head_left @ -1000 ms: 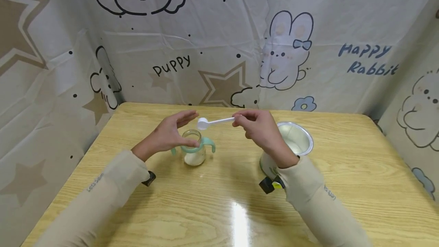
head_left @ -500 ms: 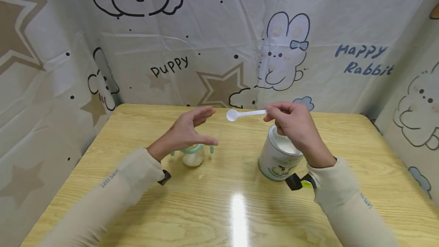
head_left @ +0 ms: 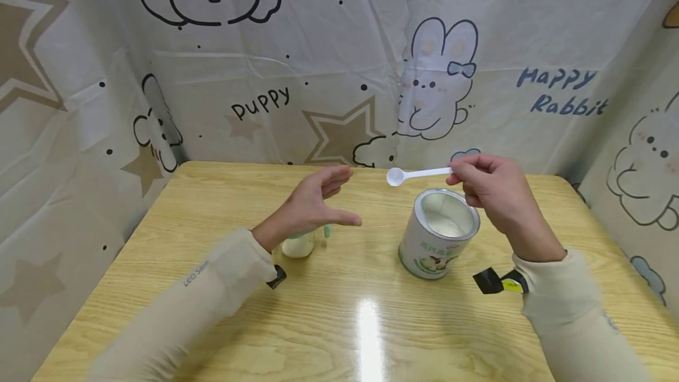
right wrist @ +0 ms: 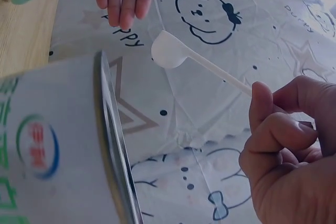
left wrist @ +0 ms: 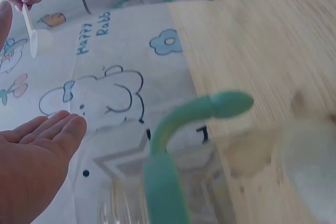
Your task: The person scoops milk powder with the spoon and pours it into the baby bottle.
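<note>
While my right hand [head_left: 490,196] pinched the end of a white scoop [head_left: 424,173] between thumb and finger, my left hand [head_left: 318,202] held nothing, its fingers straight and together and its thumb spread well away from them. The scoop was up in the air, higher than the rim of the can [head_left: 429,249] and apart from it, with its handle nearly level and its round bowl pointing toward my left hand. Below it the can stood upright on the wooden surface [head_left: 297,335], uncovered, with pale powder [head_left: 448,227] inside and green print on its side. To the left of the can, well apart from it, stood a small clear bottle [head_left: 298,247] with mint-green handles [left wrist: 226,106] and something pale in the bottom. My left hand hung above the bottle and hid its top from the head view, but its fingers were clear of it. Behind everything hung a pale cloth [head_left: 318,34] printed with stars, a puppy and rabbits.
</note>
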{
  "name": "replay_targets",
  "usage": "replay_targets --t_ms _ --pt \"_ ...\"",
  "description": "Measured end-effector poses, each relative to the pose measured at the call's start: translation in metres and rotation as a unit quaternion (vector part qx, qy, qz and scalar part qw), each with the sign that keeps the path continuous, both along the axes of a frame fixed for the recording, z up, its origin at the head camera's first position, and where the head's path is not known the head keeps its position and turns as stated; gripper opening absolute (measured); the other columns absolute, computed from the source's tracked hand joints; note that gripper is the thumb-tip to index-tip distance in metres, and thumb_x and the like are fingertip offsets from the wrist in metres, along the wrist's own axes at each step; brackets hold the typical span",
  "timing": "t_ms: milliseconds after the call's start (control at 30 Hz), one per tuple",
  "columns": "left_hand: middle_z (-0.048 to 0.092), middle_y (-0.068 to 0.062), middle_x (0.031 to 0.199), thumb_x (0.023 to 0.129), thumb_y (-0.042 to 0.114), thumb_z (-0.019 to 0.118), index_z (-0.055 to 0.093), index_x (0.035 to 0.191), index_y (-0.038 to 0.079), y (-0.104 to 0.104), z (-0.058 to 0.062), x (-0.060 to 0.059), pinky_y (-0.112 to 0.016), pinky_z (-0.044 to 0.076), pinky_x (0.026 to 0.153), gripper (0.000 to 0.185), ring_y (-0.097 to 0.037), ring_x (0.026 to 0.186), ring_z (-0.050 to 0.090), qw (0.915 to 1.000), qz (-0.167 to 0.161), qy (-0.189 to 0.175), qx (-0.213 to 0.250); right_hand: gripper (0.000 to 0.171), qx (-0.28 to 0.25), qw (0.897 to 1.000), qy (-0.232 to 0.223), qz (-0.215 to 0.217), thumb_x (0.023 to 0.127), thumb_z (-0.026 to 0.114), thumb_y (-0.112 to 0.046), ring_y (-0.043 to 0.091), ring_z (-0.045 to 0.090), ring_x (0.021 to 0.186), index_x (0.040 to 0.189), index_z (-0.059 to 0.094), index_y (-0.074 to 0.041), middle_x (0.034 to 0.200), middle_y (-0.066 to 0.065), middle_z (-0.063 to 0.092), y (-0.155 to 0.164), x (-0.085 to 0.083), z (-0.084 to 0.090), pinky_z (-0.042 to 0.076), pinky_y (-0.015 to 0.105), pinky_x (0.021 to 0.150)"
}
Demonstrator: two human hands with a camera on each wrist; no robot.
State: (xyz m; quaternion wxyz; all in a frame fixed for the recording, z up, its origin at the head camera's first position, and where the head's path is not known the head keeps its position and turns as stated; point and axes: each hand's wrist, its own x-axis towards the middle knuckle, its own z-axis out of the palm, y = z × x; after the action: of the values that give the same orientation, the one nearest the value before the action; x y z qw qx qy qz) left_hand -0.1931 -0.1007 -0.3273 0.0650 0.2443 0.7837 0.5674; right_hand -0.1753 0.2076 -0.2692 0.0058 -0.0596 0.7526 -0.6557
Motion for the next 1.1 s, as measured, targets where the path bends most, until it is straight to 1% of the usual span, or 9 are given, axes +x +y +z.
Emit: replay_targets --t_ms 167,367,667,833,967,1100 --pt "0.042 -0.016 0.153 0.075 0.003 0.088 0.038 0.149 -0.003 0.014 -0.002 0.001 -0.029 0.036 0.114 0.09 -0.027 0.142 0.04 0.9999 -0.007 -0.011 0.009 0.009 -0.025 1.0 -0.006 0.002 0.099 0.064 -0.014 0.008 0.041 0.059 0.092 0.067 -0.009 0.079 -0.001 0.067 0.015 0.001 -0.003 0.037 0.016 0.048" --pt "0.042 -0.014 0.154 0.075 0.006 0.089 0.039 0.149 -0.002 0.032 -0.006 0.0 -0.027 0.035 0.114 0.09 -0.024 0.142 0.039 0.9998 -0.013 -0.017 0.0 0.009 -0.058 0.998 -0.006 0.001 0.099 0.064 -0.012 0.009 0.041 0.059 0.091 0.067 -0.011 0.079 -0.001 0.067 0.032 0.004 -0.005 0.036 0.017 0.047" --pt "0.039 -0.013 0.155 0.073 0.007 0.09 0.037 0.151 -0.001 0.055 -0.016 -0.003 -0.024 0.033 0.114 0.094 -0.023 0.143 0.038 0.9994 -0.028 -0.016 -0.011 0.015 -0.104 0.995 -0.002 -0.013 0.099 0.063 -0.007 0.009 0.041 0.055 0.086 0.07 -0.009 0.076 0.001 0.068 0.058 0.009 -0.01 0.036 0.017 0.043" --pt "0.039 -0.012 0.156 0.073 0.01 0.091 0.035 0.152 0.001 0.067 -0.018 -0.003 -0.025 0.033 0.115 0.097 -0.022 0.144 0.037 0.9992 -0.034 -0.012 -0.018 0.015 -0.102 0.995 -0.003 -0.014 0.099 0.063 -0.009 0.009 0.043 0.053 0.086 0.07 -0.008 0.075 0.001 0.068 0.067 0.011 -0.012 0.038 0.016 0.043" --pt "0.037 -0.012 0.157 0.072 0.011 0.092 0.034 0.153 0.002 0.077 -0.022 -0.003 -0.025 0.032 0.115 0.099 -0.023 0.144 0.035 0.9987 -0.042 -0.004 -0.028 0.013 -0.087 0.996 -0.013 -0.016 0.099 0.064 -0.011 0.009 0.044 0.054 0.087 0.069 -0.008 0.076 0.001 0.068 0.072 0.012 -0.014 0.039 0.016 0.043" --pt "0.036 -0.012 0.157 0.071 0.012 0.092 0.033 0.153 0.001 0.086 -0.027 -0.002 -0.023 0.031 0.115 0.101 -0.022 0.145 0.034 0.9982 -0.051 0.0 -0.033 0.013 -0.061 0.998 -0.013 -0.018 0.099 0.064 -0.013 0.01 0.044 0.055 0.088 0.069 -0.01 0.077 0.0 0.068 0.076 0.013 -0.016 0.04 0.016 0.044"
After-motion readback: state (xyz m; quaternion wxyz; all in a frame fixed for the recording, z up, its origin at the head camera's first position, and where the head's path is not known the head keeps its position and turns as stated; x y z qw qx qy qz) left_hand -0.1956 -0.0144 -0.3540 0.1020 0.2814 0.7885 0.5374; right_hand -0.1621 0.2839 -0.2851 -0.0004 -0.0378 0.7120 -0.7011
